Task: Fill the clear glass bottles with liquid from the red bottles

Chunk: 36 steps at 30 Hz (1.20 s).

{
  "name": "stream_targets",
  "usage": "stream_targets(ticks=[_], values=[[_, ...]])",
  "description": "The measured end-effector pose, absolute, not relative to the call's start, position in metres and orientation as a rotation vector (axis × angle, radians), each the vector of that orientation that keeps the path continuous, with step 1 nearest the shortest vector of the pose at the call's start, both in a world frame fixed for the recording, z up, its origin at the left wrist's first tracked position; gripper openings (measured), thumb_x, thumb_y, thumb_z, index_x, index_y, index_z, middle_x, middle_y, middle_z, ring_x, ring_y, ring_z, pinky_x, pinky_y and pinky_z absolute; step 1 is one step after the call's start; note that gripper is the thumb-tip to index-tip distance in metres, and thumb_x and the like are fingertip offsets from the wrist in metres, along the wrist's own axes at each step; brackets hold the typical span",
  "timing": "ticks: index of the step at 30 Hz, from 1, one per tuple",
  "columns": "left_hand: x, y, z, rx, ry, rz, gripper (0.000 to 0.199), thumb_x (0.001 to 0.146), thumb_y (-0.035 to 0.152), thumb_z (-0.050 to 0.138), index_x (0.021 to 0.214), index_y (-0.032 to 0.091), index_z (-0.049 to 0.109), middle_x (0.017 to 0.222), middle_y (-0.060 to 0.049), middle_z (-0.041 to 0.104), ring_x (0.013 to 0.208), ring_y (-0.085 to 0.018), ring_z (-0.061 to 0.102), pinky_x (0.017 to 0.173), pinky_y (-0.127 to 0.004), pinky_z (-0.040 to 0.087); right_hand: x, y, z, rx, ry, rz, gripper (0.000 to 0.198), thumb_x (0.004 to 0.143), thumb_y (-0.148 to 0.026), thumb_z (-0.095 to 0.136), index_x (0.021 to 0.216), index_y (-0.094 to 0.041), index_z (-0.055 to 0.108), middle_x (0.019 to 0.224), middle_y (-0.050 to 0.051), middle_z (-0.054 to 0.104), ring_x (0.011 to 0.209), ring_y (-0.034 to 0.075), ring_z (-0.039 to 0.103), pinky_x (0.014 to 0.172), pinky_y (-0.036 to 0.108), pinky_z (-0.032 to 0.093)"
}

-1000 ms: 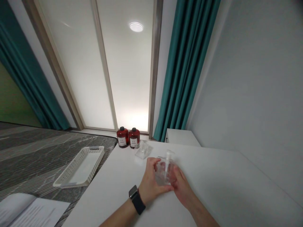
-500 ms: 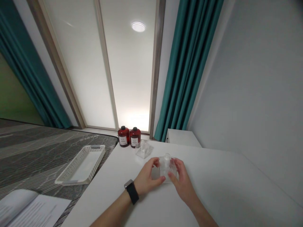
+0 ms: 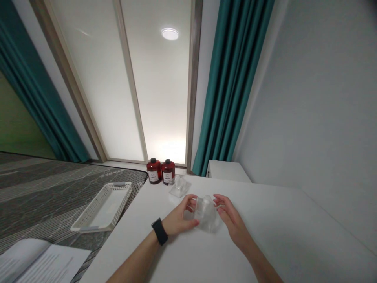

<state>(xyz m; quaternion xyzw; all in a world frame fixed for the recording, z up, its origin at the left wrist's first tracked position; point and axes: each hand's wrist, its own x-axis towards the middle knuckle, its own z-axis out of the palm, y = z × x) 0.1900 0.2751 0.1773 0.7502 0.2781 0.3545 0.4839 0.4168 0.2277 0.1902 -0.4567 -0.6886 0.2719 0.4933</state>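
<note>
I judge this a steadying step: the left hand [image 3: 177,222] grips the clear container [image 3: 204,212] at the table [image 3: 188,257], the right hand [image 3: 232,223] spreads loose beside it, and the next move calls for light pressure.

Left hand [image 3: 179,220] and right hand [image 3: 231,220] bare; black-banded watch [image 3: 160,232] (silvery-edged) on the left wrist [image 3: 169,225].

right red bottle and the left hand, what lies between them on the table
In the head view, a clear plastic piece lies on the white table between the right red bottle and the left hand.
</note>
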Motion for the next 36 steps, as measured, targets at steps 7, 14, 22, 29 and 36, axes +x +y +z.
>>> stream_targets(ticks=[7,14,22,29,36], values=[[0.198,0.272,0.162,2.028,0.872,0.898,0.07,0.066,0.019,0.077,0.127,0.018,0.043,0.121,-0.011,0.056,0.109,-0.027,0.055,0.1,-0.045,0.044,0.411,0.236,0.229,-1.431,-2.227,0.252,0.023,0.089,-0.028,0.06,0.112,-0.021,0.059,0.097,0.006,0.065,0.088,0.025,0.06,0.083,0.041,0.045],[0.201,0.273,0.152,2.107,0.948,0.894,0.071,0.062,0.021,0.081,0.121,0.017,0.042,0.113,-0.009,0.056,0.103,-0.026,0.055,0.094,-0.042,0.046,0.391,0.239,0.197,-1.437,-2.074,0.221,0.013,0.083,-0.019,0.067,0.086,-0.021,0.055,0.092,0.004,0.059,0.09,0.023,0.058,0.08,0.035,0.046],[0.22,0.257,0.162,2.242,1.077,0.928,0.058,0.066,0.03,0.08,0.113,0.018,0.046,0.105,-0.007,0.055,0.093,-0.026,0.056,0.082,-0.038,0.048,0.386,0.236,0.192,-1.487,-1.906,0.214,0.022,0.076,-0.023,0.074,0.076,-0.023,0.053,0.082,0.001,0.058,0.08,0.022,0.056,0.073,0.034,0.044],[0.227,0.251,0.163,2.146,0.975,0.851,0.063,0.065,0.029,0.083,0.115,0.017,0.047,0.107,-0.007,0.057,0.094,-0.025,0.057,0.085,-0.039,0.048,0.396,0.229,0.191,-1.581,-1.841,0.521,0.022,0.079,-0.028,0.07,0.072,-0.025,0.049,0.068,-0.003,0.056,0.068,0.02,0.056,0.059,0.028,0.042],[0.223,0.256,0.162,2.1,0.901,0.768,0.072,0.061,0.031,0.087,0.121,0.018,0.049,0.115,-0.01,0.062,0.101,-0.028,0.059,0.091,-0.041,0.047,0.405,0.224,0.2,-1.486,-1.956,0.554,0.014,0.08,-0.023,0.066,0.076,-0.023,0.053,0.077,0.0,0.059,0.076,0.02,0.056,0.065,0.029,0.043]])
